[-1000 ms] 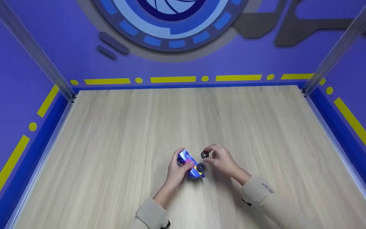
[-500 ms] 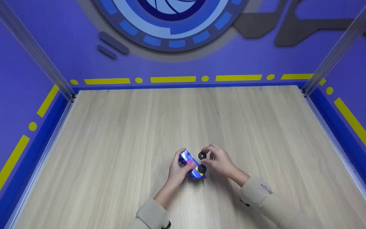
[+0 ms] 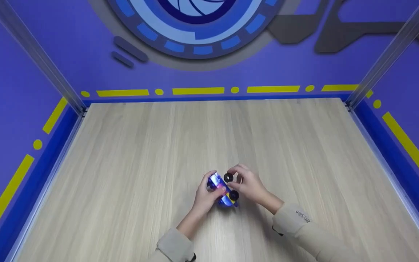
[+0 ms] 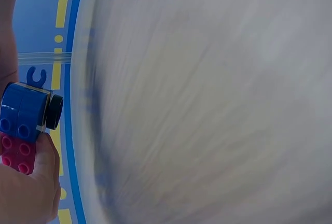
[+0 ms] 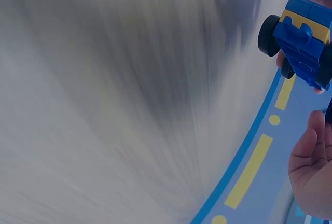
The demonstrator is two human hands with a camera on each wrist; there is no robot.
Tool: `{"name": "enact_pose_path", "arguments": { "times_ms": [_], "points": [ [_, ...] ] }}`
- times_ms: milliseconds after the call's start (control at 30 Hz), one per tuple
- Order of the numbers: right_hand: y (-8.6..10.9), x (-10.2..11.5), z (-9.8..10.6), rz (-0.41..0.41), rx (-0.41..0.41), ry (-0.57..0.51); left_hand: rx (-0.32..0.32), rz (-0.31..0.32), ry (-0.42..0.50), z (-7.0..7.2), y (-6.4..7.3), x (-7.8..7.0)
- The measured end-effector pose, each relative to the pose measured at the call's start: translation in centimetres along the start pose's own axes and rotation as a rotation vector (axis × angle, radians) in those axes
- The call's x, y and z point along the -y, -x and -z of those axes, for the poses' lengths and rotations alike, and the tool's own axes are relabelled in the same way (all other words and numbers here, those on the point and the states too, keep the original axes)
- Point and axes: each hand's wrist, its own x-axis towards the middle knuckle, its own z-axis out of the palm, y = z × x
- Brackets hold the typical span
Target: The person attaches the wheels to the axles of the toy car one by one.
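A toy brick car (image 3: 215, 179), blue with yellow and magenta bricks, is in my left hand (image 3: 203, 198), thumb across its middle. Studs show on its magenta brick (image 4: 19, 154) in the left wrist view, with a blue hook (image 4: 36, 77) at one end. A black wheel (image 3: 234, 195) sits at the car's near end; others, such as a mounted wheel (image 5: 268, 35), appear in the right wrist view. My right hand (image 3: 249, 186) pinches a loose black wheel (image 3: 228, 177) close beside the car's far end. Whether that wheel touches the car I cannot tell.
Both hands are above a pale wooden table (image 3: 140, 153). Purple-blue panels with yellow dashes (image 3: 198, 91) close in its back and sides, joined by upright metal posts (image 3: 36, 54) at the back corners.
My right hand has brought the pinched wheel left, nearer the car. My left hand and the car have shifted slightly right, and the car has turned a little.
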Motion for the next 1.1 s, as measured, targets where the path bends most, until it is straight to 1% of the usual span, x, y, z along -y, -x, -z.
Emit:
{"name": "enact_pose_path", "arguments": {
  "times_ms": [33, 167, 200, 233, 267, 567, 800, 1100],
  "points": [
    [-0.01, 0.00, -0.02, 0.004, -0.001, 0.000, 0.003, 0.004, -0.003, 0.02, 0.10, -0.26],
    [0.00, 0.15, -0.10, 0.012, -0.003, 0.000, 0.005, -0.010, -0.028, -0.04, 0.17, -0.34],
    [0.00, 0.21, -0.11, 0.013, -0.004, 0.000, 0.008, -0.012, -0.031, -0.06, 0.15, -0.30],
    [0.01, 0.27, -0.14, 0.014, -0.003, 0.000, 0.011, -0.015, -0.034, -0.11, -0.04, 0.10],
    [0.01, 0.33, -0.16, 0.015, -0.003, 0.000, 0.013, -0.023, -0.040, -0.16, -0.11, 0.33],
    [0.17, 0.51, -0.40, 0.083, 0.001, 0.027, 0.062, -0.085, -0.089, -0.17, 0.05, 0.42],
    [0.28, 0.48, -0.56, 0.109, -0.009, 0.053, 0.080, -0.076, -0.077, -0.22, 0.16, 0.21],
    [0.42, 0.45, -0.60, 0.131, -0.007, 0.068, 0.087, -0.089, -0.084, -0.18, 0.26, 0.24]
  ]
}}
